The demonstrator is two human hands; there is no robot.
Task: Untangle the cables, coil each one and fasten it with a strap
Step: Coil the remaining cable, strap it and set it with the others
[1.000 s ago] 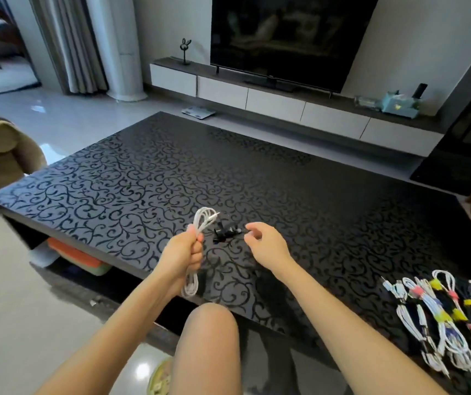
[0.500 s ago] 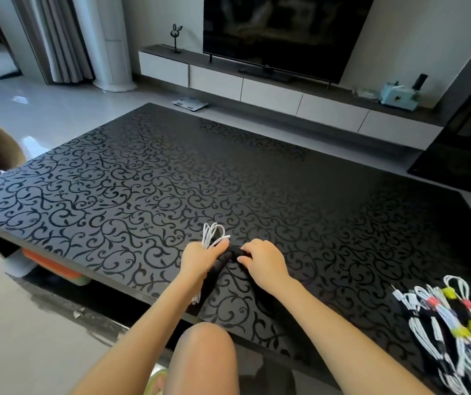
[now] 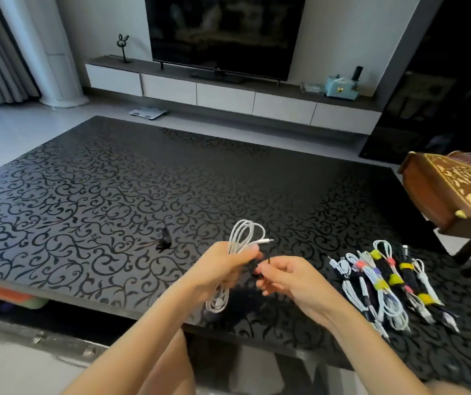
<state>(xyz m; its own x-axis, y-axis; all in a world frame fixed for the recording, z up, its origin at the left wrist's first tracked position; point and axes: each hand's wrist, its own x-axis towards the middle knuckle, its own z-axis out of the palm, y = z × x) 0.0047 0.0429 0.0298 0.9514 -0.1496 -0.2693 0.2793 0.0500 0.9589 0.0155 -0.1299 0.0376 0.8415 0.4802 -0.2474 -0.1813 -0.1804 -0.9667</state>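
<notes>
The left hand [image 3: 217, 270] hides the middle of the white cable [image 3: 247, 230]. Just right of the cable, the right hand [image 3: 291, 277] covers most of the black strap [image 3: 258, 265].

White cable [image 3: 247, 232], black scroll-patterned table [image 3: 114, 195] (yellow and pink straps [image 3: 396, 279])
</notes>
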